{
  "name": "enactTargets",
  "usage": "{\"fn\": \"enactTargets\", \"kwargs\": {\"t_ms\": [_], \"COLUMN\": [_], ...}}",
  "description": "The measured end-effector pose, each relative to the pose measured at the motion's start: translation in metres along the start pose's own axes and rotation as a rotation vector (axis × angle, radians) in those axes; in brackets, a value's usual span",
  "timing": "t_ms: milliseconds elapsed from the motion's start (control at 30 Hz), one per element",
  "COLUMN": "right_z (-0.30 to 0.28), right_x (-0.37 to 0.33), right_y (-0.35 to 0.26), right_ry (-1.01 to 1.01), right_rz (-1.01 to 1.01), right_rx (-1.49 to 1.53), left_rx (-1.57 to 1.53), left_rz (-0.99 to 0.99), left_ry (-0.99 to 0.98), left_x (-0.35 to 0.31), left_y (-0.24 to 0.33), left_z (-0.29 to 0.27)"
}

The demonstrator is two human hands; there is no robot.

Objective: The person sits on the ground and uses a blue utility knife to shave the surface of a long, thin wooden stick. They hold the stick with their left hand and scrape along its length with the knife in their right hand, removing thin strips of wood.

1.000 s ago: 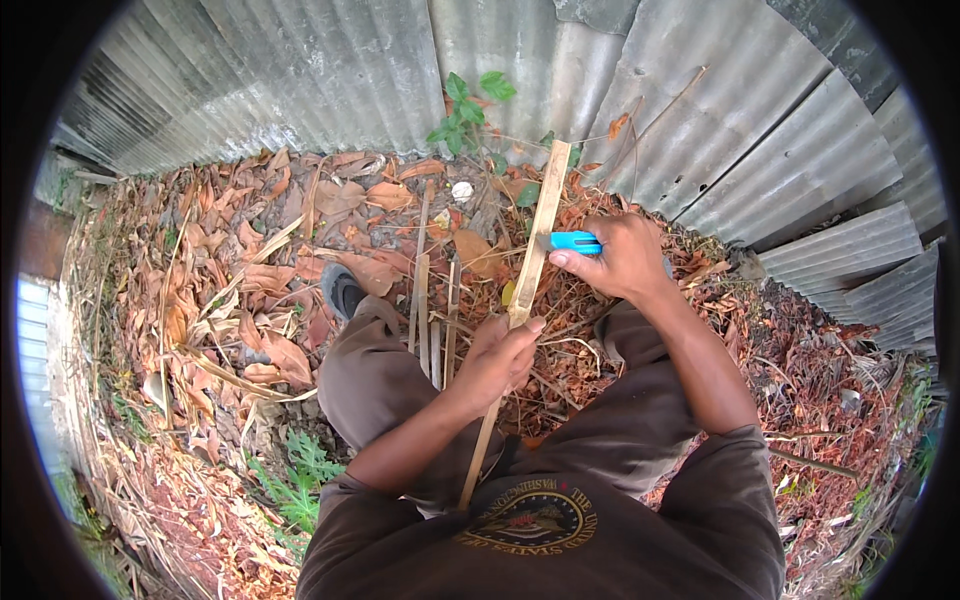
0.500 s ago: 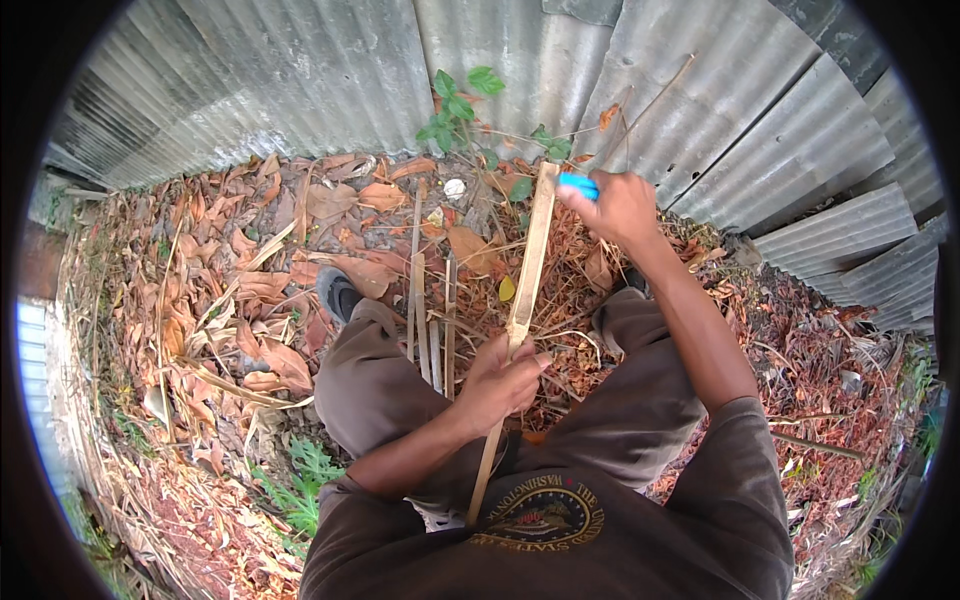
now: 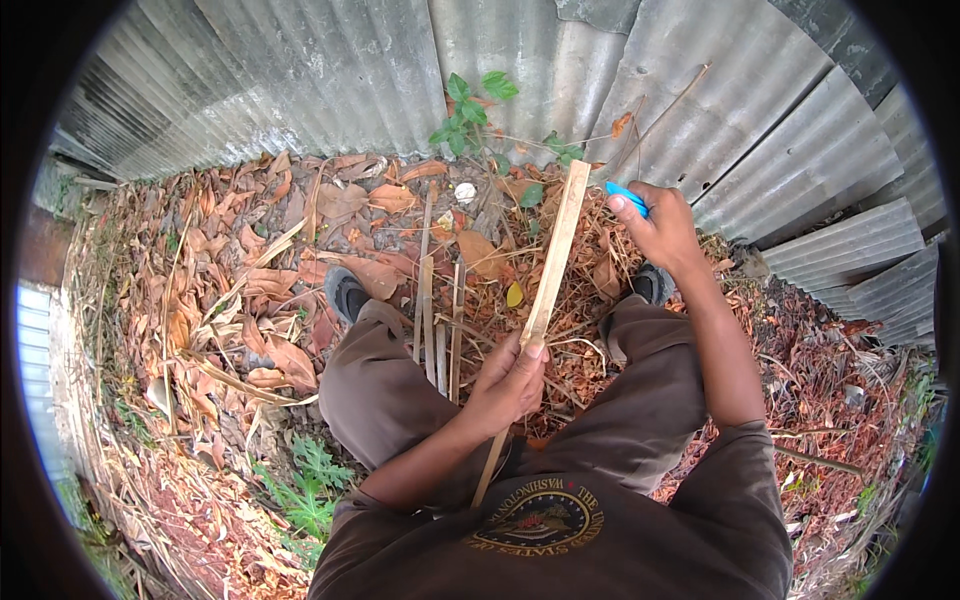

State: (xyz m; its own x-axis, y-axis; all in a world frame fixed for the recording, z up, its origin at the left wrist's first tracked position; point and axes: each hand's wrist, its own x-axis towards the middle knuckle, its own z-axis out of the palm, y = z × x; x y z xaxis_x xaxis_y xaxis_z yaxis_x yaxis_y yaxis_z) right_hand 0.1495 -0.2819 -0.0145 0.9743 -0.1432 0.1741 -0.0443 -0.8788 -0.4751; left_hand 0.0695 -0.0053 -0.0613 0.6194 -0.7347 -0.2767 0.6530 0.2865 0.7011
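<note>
Both hands work apart from each other. Left hand [image 3: 508, 388] is closed around a wooden strip [image 3: 562, 245], its thumb pressed along the top face. Most of the strip's pale, wide part rises beyond this grip, leaning a little to the right, while a narrower length runs back below the fist toward the shirt [image 3: 650, 555]. Right hand [image 3: 668, 230] is wrapped around a blue cutter [image 3: 628, 197], its thumb along the handle. It sits to the right of the strip's far end, just beside it, with a gap between cutter and wood. Below and between the hands, the knees are spread. Several thin sticks [image 3: 428, 310] lie left of the strip, near the left shoe [image 3: 347, 292]. Dry leaves [image 3: 290, 355] cover the ground, and a metal fence [image 3: 290, 75] stands beyond.
</note>
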Motion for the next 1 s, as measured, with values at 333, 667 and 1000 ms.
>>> {"fn": "enactTargets", "kwargs": {"t_ms": [333,667,1000], "right_z": [0.005,0.020,0.040], "right_x": [-0.036,-0.037,-0.007], "right_y": [-0.037,-0.025,-0.020], "right_ry": [-0.055,0.014,-0.013], "right_rz": [-0.332,-0.328,-0.174], "right_rx": [-0.127,-0.169,-0.202], "left_rx": [0.529,1.306,1.288], "left_rz": [0.093,0.422,0.300], "left_ry": [0.154,0.207,0.318], "left_x": [0.031,0.048,0.037], "left_y": [0.022,0.048,0.053], "left_z": [0.009,0.018,0.011]}}
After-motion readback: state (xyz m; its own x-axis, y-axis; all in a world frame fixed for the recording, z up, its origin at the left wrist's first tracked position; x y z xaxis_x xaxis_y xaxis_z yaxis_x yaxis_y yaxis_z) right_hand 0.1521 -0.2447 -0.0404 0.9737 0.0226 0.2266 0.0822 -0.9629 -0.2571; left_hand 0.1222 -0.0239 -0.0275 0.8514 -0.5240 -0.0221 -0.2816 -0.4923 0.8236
